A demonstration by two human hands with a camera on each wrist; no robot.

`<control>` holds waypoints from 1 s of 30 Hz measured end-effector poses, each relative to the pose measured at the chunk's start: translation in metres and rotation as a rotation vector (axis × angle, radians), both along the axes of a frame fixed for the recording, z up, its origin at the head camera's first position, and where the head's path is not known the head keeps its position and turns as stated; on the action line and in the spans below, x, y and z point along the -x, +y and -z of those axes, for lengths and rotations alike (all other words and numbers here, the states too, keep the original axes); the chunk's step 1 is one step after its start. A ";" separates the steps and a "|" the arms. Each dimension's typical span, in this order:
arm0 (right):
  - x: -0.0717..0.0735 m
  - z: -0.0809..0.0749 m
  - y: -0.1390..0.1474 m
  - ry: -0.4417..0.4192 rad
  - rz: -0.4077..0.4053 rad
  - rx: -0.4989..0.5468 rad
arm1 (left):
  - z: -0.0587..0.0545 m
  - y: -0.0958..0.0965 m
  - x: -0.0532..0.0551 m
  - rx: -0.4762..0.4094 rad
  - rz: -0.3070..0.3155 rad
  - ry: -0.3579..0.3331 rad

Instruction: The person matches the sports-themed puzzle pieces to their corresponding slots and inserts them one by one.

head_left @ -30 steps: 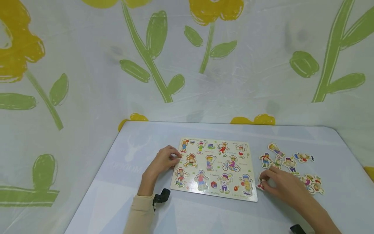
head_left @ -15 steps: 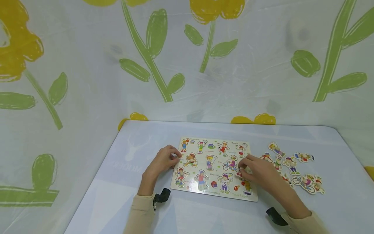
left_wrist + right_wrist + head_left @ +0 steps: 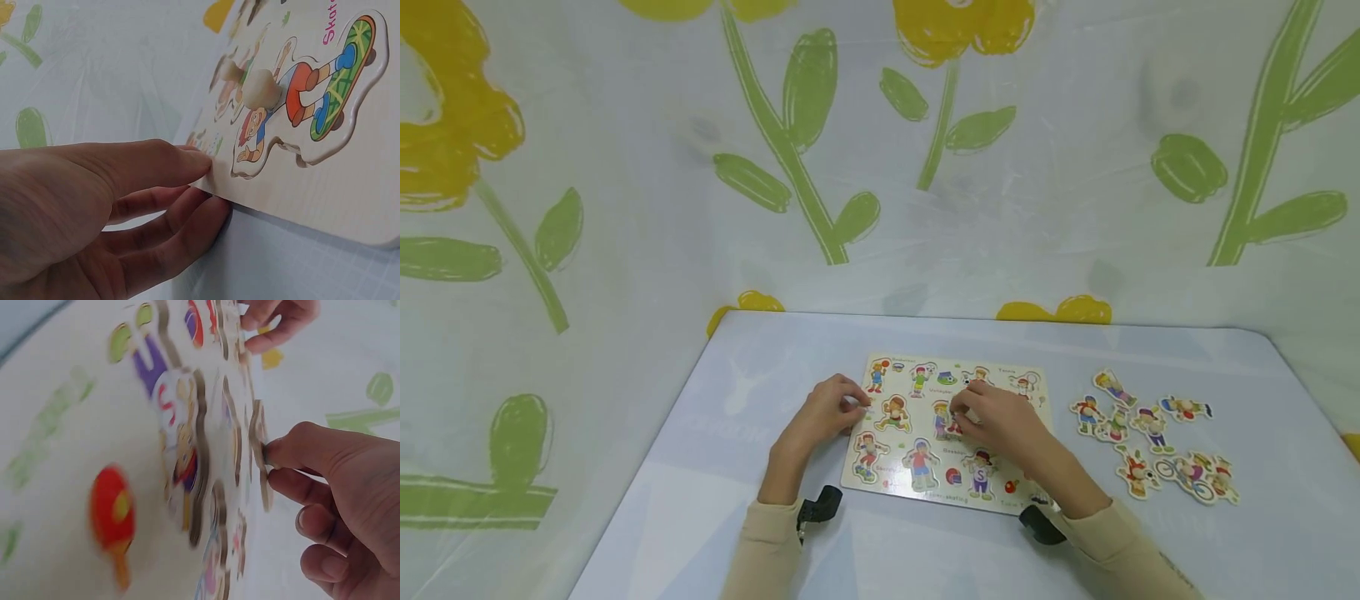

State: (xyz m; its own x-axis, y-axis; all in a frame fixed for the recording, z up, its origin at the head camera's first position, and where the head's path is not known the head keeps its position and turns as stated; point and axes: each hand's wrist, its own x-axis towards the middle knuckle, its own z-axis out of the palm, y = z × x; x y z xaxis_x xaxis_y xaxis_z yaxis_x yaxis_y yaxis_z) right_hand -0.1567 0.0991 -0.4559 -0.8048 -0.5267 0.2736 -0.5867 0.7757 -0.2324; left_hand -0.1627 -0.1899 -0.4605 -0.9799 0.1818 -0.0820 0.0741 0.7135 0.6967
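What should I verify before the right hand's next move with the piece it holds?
1. Right hand grips the wooden puzzle piece: ok, pinched.
2. Left hand on the knob puzzle board: ok, at its left edge.
3. Held piece's picture readable: cannot tell; it shows nearly edge-on in the right wrist view.
4. Held piece lined up with its recess: cannot tell.
5. Loose pieces off the board: ok, to its right.
6. Loose pieces separate: not ok; the cyclist piece meets or overlaps its neighbour.
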 end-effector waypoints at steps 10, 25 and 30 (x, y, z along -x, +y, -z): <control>0.021 -0.002 -0.047 -0.018 -0.047 0.019 | 0.005 -0.001 0.002 0.029 0.000 0.007; 0.057 0.000 -0.095 -0.174 -0.064 -0.021 | 0.003 -0.001 0.003 0.012 0.022 0.019; 0.064 0.003 -0.106 -0.129 -0.080 -0.017 | 0.003 -0.002 0.002 0.020 0.032 0.027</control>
